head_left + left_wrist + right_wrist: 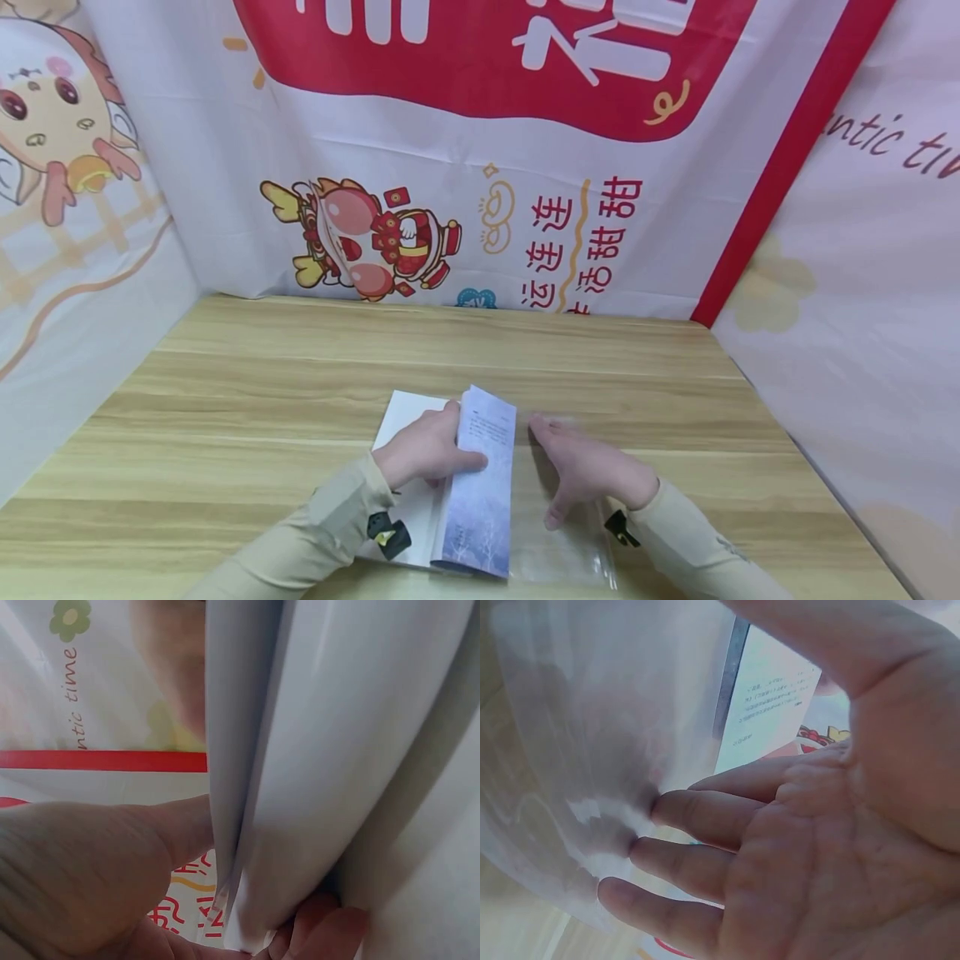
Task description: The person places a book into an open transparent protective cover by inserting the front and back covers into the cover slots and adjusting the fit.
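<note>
A book lies opened on the table, with a white page (pixel 408 407) on its left side and a bluish-purple printed cover flap (pixel 483 521) standing partly raised. My left hand (pixel 423 446) pinches the book at this flap, thumb on the printed face and fingers behind. In the left wrist view the white layers (pixel 322 750) run between that thumb and the fingers. A clear plastic sheet (pixel 562 558) extends to the right of the flap. On it rests my right hand (pixel 596 471), its fingers extended; the right wrist view has the fingertips touching the plastic film (pixel 592 712).
The wood-grain table (pixel 225 400) spreads around the book. A printed cloth (pixel 450 142) hangs along the back edge, and further cloths close off the left and right sides.
</note>
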The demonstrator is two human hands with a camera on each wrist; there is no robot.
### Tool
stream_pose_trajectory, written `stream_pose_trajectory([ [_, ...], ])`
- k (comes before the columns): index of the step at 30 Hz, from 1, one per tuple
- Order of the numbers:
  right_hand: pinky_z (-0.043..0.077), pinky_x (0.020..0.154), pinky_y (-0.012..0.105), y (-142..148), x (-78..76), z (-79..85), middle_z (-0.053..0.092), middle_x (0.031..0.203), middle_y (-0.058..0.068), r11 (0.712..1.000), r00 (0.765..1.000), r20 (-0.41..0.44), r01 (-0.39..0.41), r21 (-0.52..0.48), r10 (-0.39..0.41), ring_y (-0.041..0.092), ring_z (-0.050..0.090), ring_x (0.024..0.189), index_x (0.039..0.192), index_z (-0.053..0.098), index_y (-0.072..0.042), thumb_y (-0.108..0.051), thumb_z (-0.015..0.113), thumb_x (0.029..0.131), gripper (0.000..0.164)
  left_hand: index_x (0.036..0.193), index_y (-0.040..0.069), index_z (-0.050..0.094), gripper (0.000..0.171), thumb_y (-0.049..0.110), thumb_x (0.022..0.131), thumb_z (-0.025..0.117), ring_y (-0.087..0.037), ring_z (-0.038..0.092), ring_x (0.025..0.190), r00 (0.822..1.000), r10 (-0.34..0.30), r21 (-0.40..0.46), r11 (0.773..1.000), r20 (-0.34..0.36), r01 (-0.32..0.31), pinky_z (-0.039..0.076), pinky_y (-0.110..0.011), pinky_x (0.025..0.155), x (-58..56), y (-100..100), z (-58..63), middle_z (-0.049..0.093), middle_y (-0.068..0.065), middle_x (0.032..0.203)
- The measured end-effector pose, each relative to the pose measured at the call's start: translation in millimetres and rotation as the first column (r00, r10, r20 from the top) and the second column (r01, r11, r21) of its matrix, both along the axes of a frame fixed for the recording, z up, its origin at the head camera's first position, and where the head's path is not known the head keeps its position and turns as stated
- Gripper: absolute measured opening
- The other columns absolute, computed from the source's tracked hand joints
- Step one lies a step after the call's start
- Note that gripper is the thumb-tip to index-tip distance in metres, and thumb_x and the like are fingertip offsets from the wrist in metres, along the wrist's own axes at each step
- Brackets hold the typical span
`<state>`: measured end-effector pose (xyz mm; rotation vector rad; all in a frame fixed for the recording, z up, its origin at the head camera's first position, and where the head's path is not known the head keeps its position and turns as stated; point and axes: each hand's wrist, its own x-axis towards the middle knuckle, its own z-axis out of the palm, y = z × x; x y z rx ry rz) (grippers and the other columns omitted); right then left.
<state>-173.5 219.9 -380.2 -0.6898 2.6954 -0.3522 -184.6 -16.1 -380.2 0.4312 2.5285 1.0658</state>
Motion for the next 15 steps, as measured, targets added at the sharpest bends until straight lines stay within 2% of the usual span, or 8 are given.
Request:
stream_pose_trajectory([
  [4, 0.026, 0.107, 0.045, -0.6, 0.9, 0.5, 0.031, 0.147, 0.023, 1.0, 1.0, -0.012, 0.025, 0.019, -0.024, 0.037, 0.031, 0.134, 0.147, 0.021, 0.005, -0.036, 0.089, 0.046, 0.129, 0.118, -0.003, 0.042, 0.056, 0.024, 0.08, 0.074, -0.016, 0.06, 0.056, 1.0, -0.003, 0.011, 1.0, 0.0, 0.003, 0.05, -0.032, 0.043, 0.4, 0.2, -0.2, 0.058, -0.006, 0.077],
  [7, 0.031, 0.104, 0.045, -0.7, 1.2, 0.3, 0.041, 0.141, 0.02, 1.0, 0.999, -0.044, 0.015, 0.014, -0.015, 0.035, 0.038, 0.129, 0.142, 0.032, 0.006, -0.035, 0.09, 0.044, 0.121, 0.116, -0.002, 0.043, 0.054, 0.021, 0.079, 0.074, -0.016, 0.06, 0.055, 1.0, -0.005, 0.032, 0.999, -0.002, 0.006, 0.05, -0.032, 0.043, 0.7, 0.2, -0.9, 0.058, -0.006, 0.077],
  [9, 0.038, 0.099, 0.043, -0.8, 1.2, 0.2, 0.053, 0.127, 0.014, 1.0, 0.997, -0.075, -0.005, 0.007, 0.006, 0.031, 0.048, 0.119, 0.13, 0.044, 0.003, -0.034, 0.09, 0.043, 0.106, 0.117, -0.002, 0.043, 0.053, 0.02, 0.079, 0.074, -0.016, 0.061, 0.055, 1.0, -0.006, 0.042, 0.999, 0.001, 0.006, 0.05, -0.032, 0.043, 1.0, 0.3, -1.4, 0.058, -0.006, 0.077],
  [11, 0.045, 0.088, 0.037, -1.3, 0.8, -0.2, 0.058, 0.108, 0.004, 1.0, 0.994, -0.109, -0.026, 0.009, 0.027, 0.024, 0.054, 0.102, 0.114, 0.051, -0.006, -0.034, 0.09, 0.041, 0.088, 0.117, -0.003, 0.042, 0.053, 0.019, 0.079, 0.074, -0.016, 0.061, 0.055, 1.0, -0.007, 0.049, 0.999, 0.007, 0.007, 0.05, -0.032, 0.043, 1.2, -0.1, -1.4, 0.058, -0.007, 0.077],
  [13, 0.048, 0.075, 0.031, -1.6, 0.7, -0.9, 0.054, 0.091, -0.004, 0.999, 0.989, -0.141, -0.04, 0.018, 0.042, 0.016, 0.053, 0.085, 0.102, 0.05, -0.012, -0.033, 0.09, 0.04, 0.076, 0.118, -0.003, 0.042, 0.055, 0.018, 0.079, 0.074, -0.016, 0.061, 0.056, 1.0, -0.007, 0.051, 0.999, 0.012, 0.007, 0.05, -0.032, 0.043, 1.4, -0.5, -1.1, 0.058, -0.007, 0.077],
  [15, 0.046, 0.067, 0.028, -1.7, 1.1, -1.6, 0.051, 0.084, -0.006, 0.999, 0.985, -0.163, -0.042, 0.028, 0.046, 0.013, 0.05, 0.076, 0.096, 0.049, -0.013, -0.031, 0.09, 0.04, 0.072, 0.119, -0.003, 0.041, 0.056, 0.018, 0.079, 0.074, -0.016, 0.061, 0.055, 1.0, -0.008, 0.051, 0.999, 0.012, 0.007, 0.05, -0.032, 0.043, 1.5, -0.9, -0.5, 0.058, -0.007, 0.078],
])
